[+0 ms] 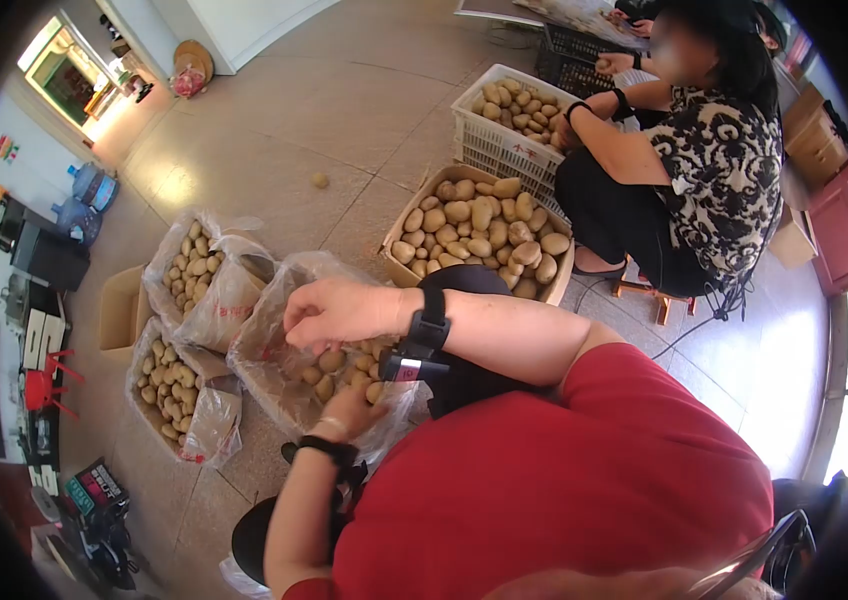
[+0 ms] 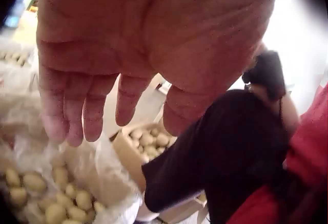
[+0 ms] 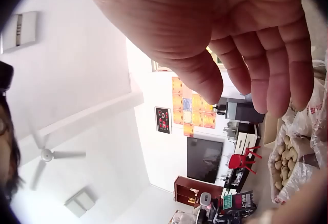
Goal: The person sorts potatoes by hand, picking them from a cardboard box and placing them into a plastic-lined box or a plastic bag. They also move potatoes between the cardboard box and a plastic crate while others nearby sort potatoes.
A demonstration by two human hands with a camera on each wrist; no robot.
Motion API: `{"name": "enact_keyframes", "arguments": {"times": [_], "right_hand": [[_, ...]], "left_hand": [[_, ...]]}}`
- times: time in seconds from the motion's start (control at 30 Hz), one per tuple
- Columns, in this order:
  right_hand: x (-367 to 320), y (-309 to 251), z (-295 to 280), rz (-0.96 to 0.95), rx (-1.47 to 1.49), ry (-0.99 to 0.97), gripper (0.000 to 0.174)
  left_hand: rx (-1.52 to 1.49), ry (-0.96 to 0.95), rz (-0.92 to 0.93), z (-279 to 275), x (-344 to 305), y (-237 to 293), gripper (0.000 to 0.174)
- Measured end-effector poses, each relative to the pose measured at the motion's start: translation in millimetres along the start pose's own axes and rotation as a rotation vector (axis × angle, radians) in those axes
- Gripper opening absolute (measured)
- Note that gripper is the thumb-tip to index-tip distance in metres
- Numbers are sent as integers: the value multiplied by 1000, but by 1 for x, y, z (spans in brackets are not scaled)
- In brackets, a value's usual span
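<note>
Smooth, pale-brown, oval potatoes (image 1: 325,388) lie inside the crumpled, clear plastic bag (image 1: 266,345) before the red-shirted person (image 1: 544,470). Over the bag hangs the left hand (image 1: 349,412), its grip loose, fingers nearly straight, nothing pinched; the right hand (image 1: 339,315) hovers there too, equally slack and empty (both wrist views agree). The step in hand seems to be hand-picking potatoes; the next move probably calls for curling fingers round one. Beside the bag stands a potato-filled, brown cardboard box (image 2: 128,155).
</note>
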State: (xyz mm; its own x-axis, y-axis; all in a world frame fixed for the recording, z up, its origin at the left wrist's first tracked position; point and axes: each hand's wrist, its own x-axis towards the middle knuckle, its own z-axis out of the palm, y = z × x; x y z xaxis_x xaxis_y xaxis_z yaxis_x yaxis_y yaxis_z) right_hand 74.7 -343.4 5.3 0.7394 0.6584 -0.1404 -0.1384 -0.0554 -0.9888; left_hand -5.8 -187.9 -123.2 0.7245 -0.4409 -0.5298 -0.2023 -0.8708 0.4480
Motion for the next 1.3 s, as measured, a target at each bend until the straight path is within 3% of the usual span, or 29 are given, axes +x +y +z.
{"name": "enact_keyframes", "arguments": {"times": [0.1, 0.13, 0.2, 0.3, 0.37, 0.43, 0.5, 0.6, 0.7, 0.87, 0.93, 0.97, 1.17, 1.23, 1.3], "right_hand": [[1, 1, -8, 3, -8, 1, 25], [0, -1, -9, 20, -37, 22, 24], [-2, -1, -12, 29, -82, 31, 24], [2, 2, -17, 11, -113, 58, 22], [3, 9, -19, 6, -117, 69, 22], [3, 18, -25, -16, -63, 108, 22], [-2, 7, -23, -15, -65, 100, 25], [-15, -5, -20, -4, 31, 199, 27], [-34, -17, -15, -59, 132, 251, 27], [-84, -29, -4, -137, 172, 292, 20], [-101, -38, 6, -175, 193, 306, 18], [-111, -41, 6, -180, 187, 308, 18], [-147, -47, 11, -231, 208, 397, 19], [-157, -49, 12, -226, 188, 420, 19], [-165, -44, 8, -220, 173, 446, 18]], "left_hand": [[-14, 27, 99, 103, 55, -51, 53], [-26, 60, 175, 120, 62, -60, 56], [-75, 106, 100, 128, 51, -59, 57], [-146, 101, -73, 97, 35, -47, 58], [-92, -21, -186, 78, 24, -42, 50], [-76, 93, -253, 71, 27, -43, 45], [-74, 156, -166, 61, 31, -47, 44], [-172, 226, -149, 22, 6, -9, 46], [-180, 359, -68, 24, 10, -8, 46], [-74, 320, -29, 40, 16, -4, 48], [119, 123, 6, 32, -2, 5, 45], [120, 129, 11, 35, -3, 6, 45], [123, 91, -19, 72, 32, -41, 38], [136, -29, -98, 62, 2, -23, 40], [144, -37, -30, 58, -16, -15, 43]]}}
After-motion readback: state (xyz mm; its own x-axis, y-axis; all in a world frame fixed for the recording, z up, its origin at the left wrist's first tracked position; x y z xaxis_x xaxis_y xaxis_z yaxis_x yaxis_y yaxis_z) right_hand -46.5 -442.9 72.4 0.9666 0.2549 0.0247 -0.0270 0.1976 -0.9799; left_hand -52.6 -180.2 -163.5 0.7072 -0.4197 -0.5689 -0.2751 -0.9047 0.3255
